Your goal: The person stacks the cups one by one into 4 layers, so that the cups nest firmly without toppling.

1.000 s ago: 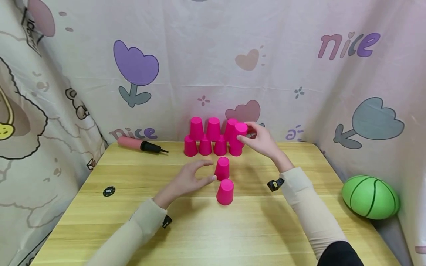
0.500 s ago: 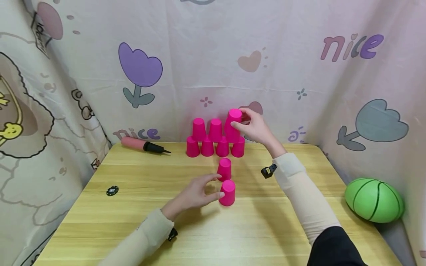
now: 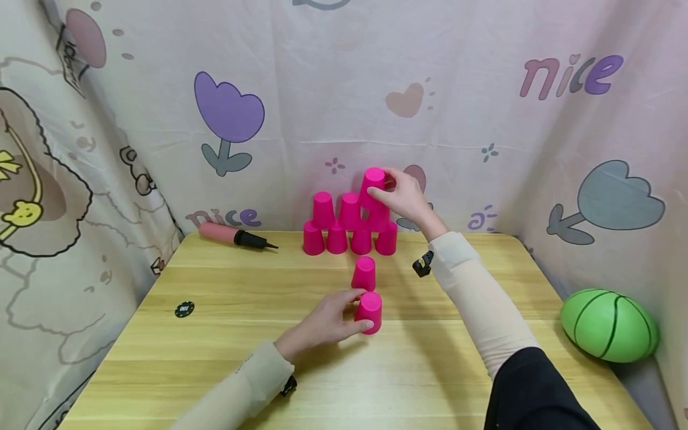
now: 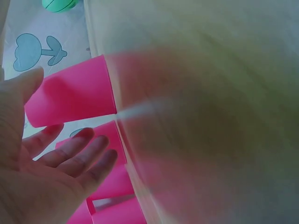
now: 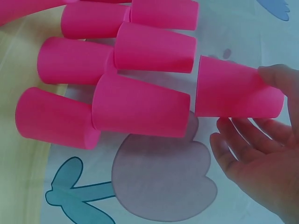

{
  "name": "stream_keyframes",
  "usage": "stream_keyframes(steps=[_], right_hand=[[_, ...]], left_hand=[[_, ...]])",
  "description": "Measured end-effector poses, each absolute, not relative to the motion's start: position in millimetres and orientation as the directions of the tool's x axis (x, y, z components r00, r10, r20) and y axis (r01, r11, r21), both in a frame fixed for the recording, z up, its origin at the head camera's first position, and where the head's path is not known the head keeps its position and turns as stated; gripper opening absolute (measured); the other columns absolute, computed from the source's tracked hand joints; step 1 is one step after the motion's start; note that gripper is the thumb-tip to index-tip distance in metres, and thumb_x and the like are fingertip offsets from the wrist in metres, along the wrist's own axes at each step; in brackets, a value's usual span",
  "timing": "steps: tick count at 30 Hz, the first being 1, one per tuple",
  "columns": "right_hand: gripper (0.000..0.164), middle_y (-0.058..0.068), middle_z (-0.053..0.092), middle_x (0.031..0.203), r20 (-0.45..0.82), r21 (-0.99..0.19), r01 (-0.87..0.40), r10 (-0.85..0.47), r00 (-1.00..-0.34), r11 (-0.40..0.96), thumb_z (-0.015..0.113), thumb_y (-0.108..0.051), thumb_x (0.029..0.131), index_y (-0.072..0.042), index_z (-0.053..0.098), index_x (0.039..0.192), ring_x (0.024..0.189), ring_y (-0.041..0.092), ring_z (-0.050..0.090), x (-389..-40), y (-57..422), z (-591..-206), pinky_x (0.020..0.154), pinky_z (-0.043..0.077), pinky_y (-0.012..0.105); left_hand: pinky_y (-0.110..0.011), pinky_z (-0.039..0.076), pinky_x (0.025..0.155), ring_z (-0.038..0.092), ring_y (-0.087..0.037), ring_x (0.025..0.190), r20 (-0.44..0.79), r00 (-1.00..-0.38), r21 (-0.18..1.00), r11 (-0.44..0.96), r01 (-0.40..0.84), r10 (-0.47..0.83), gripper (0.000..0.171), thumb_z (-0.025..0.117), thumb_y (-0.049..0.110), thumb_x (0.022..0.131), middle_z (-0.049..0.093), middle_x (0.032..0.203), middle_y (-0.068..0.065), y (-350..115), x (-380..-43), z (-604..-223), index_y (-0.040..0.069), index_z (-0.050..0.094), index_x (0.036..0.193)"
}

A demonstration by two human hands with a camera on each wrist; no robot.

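Note:
My right hand (image 3: 405,194) pinches an upside-down pink plastic cup (image 3: 371,186) between thumb and fingers. It is close over the second row of a pink cup stack (image 3: 323,210), near the right end. In the right wrist view this held cup (image 5: 233,91) lies just beyond the second-row cups (image 5: 142,107). My left hand (image 3: 328,319) holds a nearer upside-down pink cup (image 3: 369,310) that stands on the table, thumb on the front and index finger behind. Another pink cup (image 3: 364,273) stands just beyond it. In the left wrist view the thumb overlaps the gripped cup (image 4: 74,91).
The stack's bottom row (image 3: 314,239) has several cups along the back of the wooden table (image 3: 419,370). A pink and black hand pump (image 3: 226,234) lies at back left, a black chip (image 3: 184,309) at left. A green ball (image 3: 610,325) rests at right; a printed curtain (image 3: 333,95) hangs behind.
My right hand has raised its cup and moved it left, above the second row. My left hand has come from beside the farther loose cup to grip the nearer one.

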State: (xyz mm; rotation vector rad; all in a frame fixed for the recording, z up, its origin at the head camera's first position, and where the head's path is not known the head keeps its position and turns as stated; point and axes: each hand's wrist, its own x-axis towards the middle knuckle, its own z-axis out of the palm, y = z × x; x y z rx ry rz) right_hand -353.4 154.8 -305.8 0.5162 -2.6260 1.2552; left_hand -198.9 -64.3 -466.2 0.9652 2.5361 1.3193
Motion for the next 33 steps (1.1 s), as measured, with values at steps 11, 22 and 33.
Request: stream_keyframes(steps=[11, 22, 33], right_hand=[[0.056, 0.01, 0.07, 0.126, 0.314, -0.711, -0.377, -0.212, -0.925, 0.593, 0.074, -0.036, 0.097, -0.011, 0.059, 0.144, 0.115, 0.027, 0.066, -366, 151, -307, 0.099, 0.057, 0.044], [0.055, 0.011, 0.069, 0.127, 0.302, -0.705, -0.352, -0.188, -0.934, 0.616, 0.073, -0.037, 0.097, -0.01, 0.059, 0.143, 0.114, 0.029, 0.065, -378, 148, -309, 0.097, 0.057, 0.045], [0.055, 0.014, 0.07, 0.129, 0.303, -0.698, -0.356, -0.194, -0.933, 0.621, 0.072, -0.036, 0.099, -0.009, 0.059, 0.144, 0.118, 0.029, 0.066, -384, 141, -309, 0.099, 0.057, 0.044]], left_hand=[[-0.035, 0.06, 0.099, 0.067, -0.013, 0.109, 0.159, -0.809, 0.734, 0.48, 0.48, 0.565, 0.054, 0.083, 0.035, 0.092, 0.072, 0.122, 0.005, -58, -200, -468, 0.017, 0.062, 0.137], [-0.031, 0.061, 0.091, 0.067, -0.011, 0.1, 0.12, -0.813, 0.752, 0.483, 0.449, 0.569, 0.054, 0.084, 0.036, 0.091, 0.073, 0.115, 0.004, -59, -198, -467, 0.017, 0.061, 0.136], [-0.03, 0.061, 0.088, 0.067, -0.014, 0.094, 0.139, -0.8, 0.749, 0.466, 0.47, 0.583, 0.054, 0.084, 0.033, 0.091, 0.074, 0.111, 0.003, -60, -197, -466, 0.015, 0.059, 0.136]])
